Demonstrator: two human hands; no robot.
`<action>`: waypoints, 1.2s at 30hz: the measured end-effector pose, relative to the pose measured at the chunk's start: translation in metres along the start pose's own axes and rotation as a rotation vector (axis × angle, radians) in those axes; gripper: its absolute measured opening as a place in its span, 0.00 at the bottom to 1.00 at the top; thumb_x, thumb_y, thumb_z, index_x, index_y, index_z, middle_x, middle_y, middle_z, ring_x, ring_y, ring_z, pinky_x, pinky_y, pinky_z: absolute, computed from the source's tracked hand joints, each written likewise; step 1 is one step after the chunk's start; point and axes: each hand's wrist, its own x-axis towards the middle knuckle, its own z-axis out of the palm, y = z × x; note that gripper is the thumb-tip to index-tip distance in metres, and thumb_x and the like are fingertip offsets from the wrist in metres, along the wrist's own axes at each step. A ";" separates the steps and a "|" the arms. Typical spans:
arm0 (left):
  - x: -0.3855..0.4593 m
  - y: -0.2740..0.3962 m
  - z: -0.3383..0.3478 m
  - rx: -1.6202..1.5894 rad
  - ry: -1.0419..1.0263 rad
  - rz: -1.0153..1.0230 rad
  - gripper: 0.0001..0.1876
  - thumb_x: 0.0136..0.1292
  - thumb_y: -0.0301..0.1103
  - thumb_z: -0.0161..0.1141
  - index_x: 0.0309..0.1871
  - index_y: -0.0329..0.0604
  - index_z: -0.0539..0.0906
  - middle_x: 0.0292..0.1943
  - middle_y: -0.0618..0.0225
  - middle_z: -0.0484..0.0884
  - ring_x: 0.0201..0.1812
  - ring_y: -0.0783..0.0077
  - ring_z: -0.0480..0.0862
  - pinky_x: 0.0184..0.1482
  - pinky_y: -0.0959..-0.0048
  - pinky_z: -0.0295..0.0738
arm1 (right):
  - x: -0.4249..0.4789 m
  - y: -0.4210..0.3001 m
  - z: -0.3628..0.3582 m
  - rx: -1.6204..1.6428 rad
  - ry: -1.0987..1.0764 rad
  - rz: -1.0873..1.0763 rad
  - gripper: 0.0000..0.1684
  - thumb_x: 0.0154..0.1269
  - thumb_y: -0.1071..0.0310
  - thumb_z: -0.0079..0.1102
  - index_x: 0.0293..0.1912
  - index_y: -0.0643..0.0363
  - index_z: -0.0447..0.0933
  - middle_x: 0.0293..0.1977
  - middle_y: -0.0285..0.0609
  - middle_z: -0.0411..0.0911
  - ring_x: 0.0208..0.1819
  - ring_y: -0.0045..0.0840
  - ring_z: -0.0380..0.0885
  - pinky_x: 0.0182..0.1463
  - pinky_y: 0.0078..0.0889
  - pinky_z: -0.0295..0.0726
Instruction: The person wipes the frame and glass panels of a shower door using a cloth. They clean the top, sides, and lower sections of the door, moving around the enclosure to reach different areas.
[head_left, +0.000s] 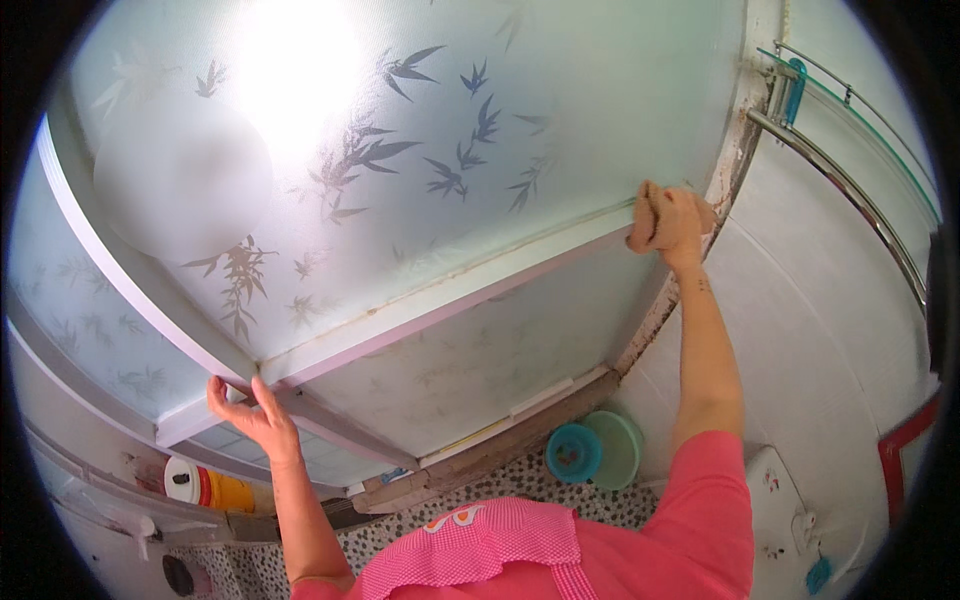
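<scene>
My right hand (681, 225) grips a folded brown cloth (646, 217) against the right end of the white horizontal frame rail (457, 283), close to the wall. Above the rail stands a frosted glass panel (450, 217) with a bamboo-leaf pattern; another frosted pane (480, 360) lies below it. At the lower left, my left hand (259, 420) rests with thumb and fingers apart at the corner where the upright frame post (112, 262) meets the rail. No held object shows in it.
Blue (574, 453) and green (621, 450) plastic basins stand on the pebble-patterned floor (480, 487). A yellow bucket with a white lid (225, 491) is at the lower left. On the right wall are a metal towel bar (847, 191) and a glass shelf (870, 120).
</scene>
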 end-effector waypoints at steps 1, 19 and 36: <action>0.003 0.008 0.008 -0.026 0.019 -0.085 0.26 0.65 0.33 0.52 0.64 0.31 0.61 0.58 0.50 0.65 0.58 0.53 0.66 0.60 0.61 0.61 | 0.002 0.008 -0.003 0.014 0.009 0.014 0.19 0.47 0.70 0.62 0.43 0.56 0.77 0.40 0.47 0.76 0.44 0.43 0.73 0.49 0.41 0.72; -0.002 -0.021 0.030 0.019 0.212 -0.018 0.25 0.58 0.31 0.59 0.57 0.31 0.66 0.46 0.59 0.66 0.43 0.65 0.69 0.48 0.67 0.67 | -0.046 -0.163 -0.001 0.701 0.160 -0.117 0.30 0.48 0.60 0.66 0.52 0.58 0.71 0.54 0.46 0.68 0.61 0.45 0.63 0.66 0.50 0.57; -0.008 -0.018 0.030 0.148 0.259 0.020 0.24 0.55 0.31 0.54 0.55 0.31 0.68 0.41 0.58 0.68 0.38 0.64 0.66 0.44 0.66 0.62 | 0.008 0.022 0.016 0.068 -0.034 -0.068 0.22 0.51 0.67 0.60 0.49 0.58 0.76 0.35 0.45 0.75 0.40 0.43 0.72 0.44 0.43 0.70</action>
